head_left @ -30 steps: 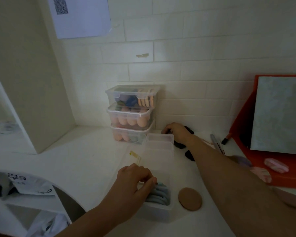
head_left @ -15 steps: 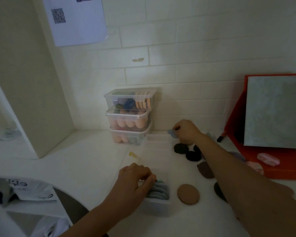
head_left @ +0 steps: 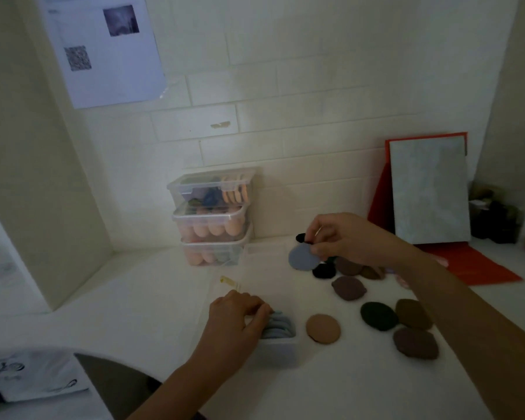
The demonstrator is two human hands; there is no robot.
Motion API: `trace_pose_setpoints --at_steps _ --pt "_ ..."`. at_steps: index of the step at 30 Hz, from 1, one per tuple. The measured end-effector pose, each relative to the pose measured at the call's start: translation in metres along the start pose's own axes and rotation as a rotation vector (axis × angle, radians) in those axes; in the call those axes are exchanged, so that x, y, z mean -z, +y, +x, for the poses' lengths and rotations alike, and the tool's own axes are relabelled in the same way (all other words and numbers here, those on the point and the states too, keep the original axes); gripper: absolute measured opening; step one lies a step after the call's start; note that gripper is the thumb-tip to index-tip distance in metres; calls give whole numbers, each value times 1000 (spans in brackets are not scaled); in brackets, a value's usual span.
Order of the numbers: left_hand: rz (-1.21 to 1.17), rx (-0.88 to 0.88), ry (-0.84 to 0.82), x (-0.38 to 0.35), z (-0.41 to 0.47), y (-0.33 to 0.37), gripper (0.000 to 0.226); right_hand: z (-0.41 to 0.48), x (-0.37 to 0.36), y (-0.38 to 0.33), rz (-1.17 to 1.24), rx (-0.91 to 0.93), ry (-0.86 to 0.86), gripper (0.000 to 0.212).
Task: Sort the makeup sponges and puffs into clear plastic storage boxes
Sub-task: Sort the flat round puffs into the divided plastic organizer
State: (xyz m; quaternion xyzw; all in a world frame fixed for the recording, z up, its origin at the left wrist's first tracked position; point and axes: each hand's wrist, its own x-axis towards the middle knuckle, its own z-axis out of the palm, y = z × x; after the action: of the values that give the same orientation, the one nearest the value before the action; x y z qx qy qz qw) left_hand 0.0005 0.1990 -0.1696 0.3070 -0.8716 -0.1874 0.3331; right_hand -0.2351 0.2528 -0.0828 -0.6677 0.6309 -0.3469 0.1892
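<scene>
My right hand (head_left: pixel 343 237) pinches a round grey-blue puff (head_left: pixel 303 257) just above the far end of the open clear box (head_left: pixel 281 351). My left hand (head_left: pixel 235 318) rests at the near end of that box, fingers pressed against a row of upright blue puffs (head_left: pixel 281 327) inside it. Loose puffs lie on the white counter to the right: a tan one (head_left: pixel 323 328), a dark green one (head_left: pixel 378 315), brown and mauve ones (head_left: pixel 415 342), and black ones (head_left: pixel 324 270) under my right hand.
Three clear lidded boxes (head_left: pixel 212 218) of sponges stand stacked against the tiled wall. A red stand with a grey board (head_left: pixel 429 189) leans at the right, small dark items beside it. A white partition stands at the left. A printed bag (head_left: pixel 34 374) lies at the bottom left.
My right hand lifted the grey-blue puff from the far pile and brought it toward the open box. My left hand stayed on the blue puffs. The camera tilted, so the scene shifted down.
</scene>
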Motion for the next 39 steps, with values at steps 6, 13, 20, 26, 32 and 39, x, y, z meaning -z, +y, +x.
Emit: trace_pose_setpoints --at_steps 6,13,20,26,32,39 --pt "-8 40 27 2 -3 7 11 -2 -29 -24 -188 66 61 13" --pt "1 56 49 4 -4 12 18 -4 -60 -34 -346 68 -10 13" --pt "-41 58 66 4 -5 14 14 -8 -68 -43 -401 99 -26 14" --pt "-27 47 51 1 -4 5 25 -4 -86 -43 -661 182 -175 15" --pt "-3 -14 44 2 -3 3 16 -7 -87 -37 -656 219 -79 11" --pt "20 -38 57 1 -4 3 14 -11 -82 -43 -780 252 -40 20"
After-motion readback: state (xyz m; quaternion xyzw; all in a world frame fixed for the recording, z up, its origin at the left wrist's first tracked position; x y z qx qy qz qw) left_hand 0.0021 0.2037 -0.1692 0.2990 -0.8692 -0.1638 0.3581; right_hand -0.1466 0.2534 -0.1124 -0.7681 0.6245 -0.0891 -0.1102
